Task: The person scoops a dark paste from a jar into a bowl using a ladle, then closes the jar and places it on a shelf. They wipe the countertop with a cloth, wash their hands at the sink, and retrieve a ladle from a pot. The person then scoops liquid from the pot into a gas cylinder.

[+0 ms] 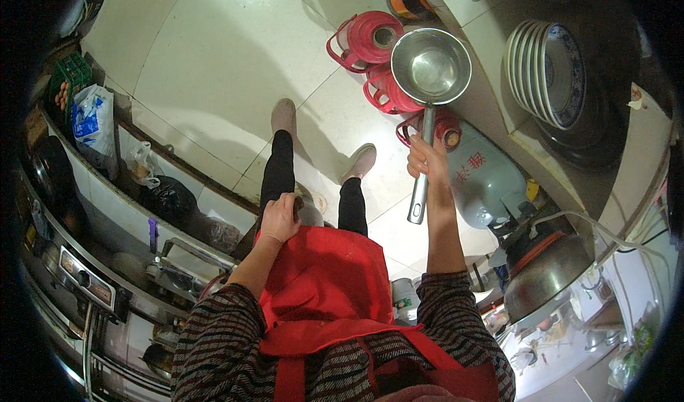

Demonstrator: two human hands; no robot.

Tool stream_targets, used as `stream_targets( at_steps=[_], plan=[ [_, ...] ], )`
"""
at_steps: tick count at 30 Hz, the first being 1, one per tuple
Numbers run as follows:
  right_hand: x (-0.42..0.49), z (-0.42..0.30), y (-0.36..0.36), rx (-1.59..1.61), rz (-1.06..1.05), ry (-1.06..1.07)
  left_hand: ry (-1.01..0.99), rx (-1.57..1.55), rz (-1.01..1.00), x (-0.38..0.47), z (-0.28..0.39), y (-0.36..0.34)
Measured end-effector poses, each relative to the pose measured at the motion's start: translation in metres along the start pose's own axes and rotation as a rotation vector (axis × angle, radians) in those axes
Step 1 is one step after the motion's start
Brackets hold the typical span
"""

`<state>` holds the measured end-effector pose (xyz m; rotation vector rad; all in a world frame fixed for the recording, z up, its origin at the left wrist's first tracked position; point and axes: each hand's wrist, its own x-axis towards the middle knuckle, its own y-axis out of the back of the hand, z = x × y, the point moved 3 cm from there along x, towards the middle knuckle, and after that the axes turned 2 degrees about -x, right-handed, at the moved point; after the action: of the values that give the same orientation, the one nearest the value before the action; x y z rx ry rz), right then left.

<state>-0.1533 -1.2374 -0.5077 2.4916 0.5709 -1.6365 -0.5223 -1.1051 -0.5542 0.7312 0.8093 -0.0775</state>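
My right hand [428,159] is closed round the handle of a metal ladle or small long-handled pan [432,68], its round bowl pointing away from me. Under the bowl, on the floor, stand red thermos flasks [377,38] with looped handles. My left hand [280,218] is near the upper left edge of the red apron [326,274], its fingers curled round a small dark brown object [298,207] that is mostly hidden. A pale round container [310,204] shows partly behind that hand, so whether they touch cannot be told.
A grey gas cylinder [481,180] lies or stands right of the flasks. Stacked blue-rimmed plates [566,76] sit on the right-hand shelf, with a large metal bowl [550,274] nearer. Left are a low ledge with a black plastic bag [168,196], a white bag [95,119] and a green crate [69,79].
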Motion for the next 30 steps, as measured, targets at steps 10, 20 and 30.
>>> stream_targets(
  at_steps=[10, 20, 30],
  plan=[
    [-0.0031, -0.0019, 0.0011, 0.01, 0.011, 0.01, -0.022, -0.051, 0.03, -0.0002, 0.0027, 0.0037],
    [-0.0032, -0.0027, 0.0014, 0.021, 0.024, 0.022, -0.003, 0.015, -0.012, -0.0002, 0.0035, 0.0027],
    [-0.0077, -0.0091, -0.0039, -0.023, 0.043, 0.057, -0.014, -0.076, 0.024, -0.0002, 0.0026, 0.0033]
  ],
)
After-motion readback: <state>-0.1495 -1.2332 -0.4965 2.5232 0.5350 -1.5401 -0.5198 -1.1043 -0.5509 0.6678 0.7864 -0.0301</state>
